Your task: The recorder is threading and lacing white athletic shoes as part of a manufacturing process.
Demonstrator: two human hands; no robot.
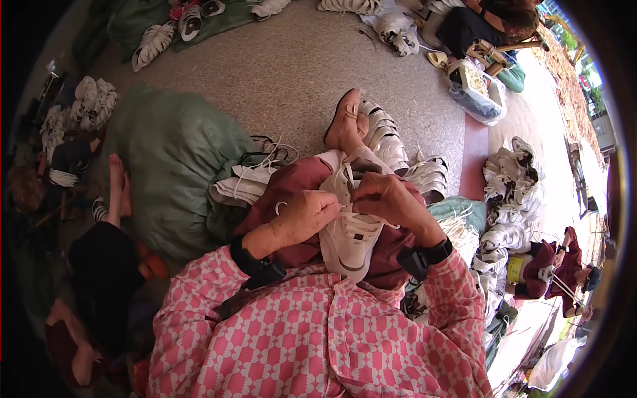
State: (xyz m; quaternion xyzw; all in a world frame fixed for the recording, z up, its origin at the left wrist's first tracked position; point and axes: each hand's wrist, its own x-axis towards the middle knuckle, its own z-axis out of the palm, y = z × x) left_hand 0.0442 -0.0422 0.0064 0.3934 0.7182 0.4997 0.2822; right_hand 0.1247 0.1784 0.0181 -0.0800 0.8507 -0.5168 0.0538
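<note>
A white sneaker (346, 247) rests on my lap between my thighs, its toe pointing toward me. Over its laced front my two hands work close together. My left hand (302, 220) is closed in a pinch at the shoe's left side, and a white lace loops out beside it. On the opposite side my right hand (397, 204) pinches with bent thumb and forefinger near the upper eyelets; a lace end trails below it. The exact lace parts between the fingertips are hard to make out. Dark bands circle both wrists.
A big green sack (176, 172) bulges at my left, with stacked white shoe pieces (242, 186) against it. More white shoe uppers (385, 136) lie beyond my crossed feet. Heaped shoes (511, 192) and a filled plastic bag (479, 93) stand to the right. Other people sit nearby.
</note>
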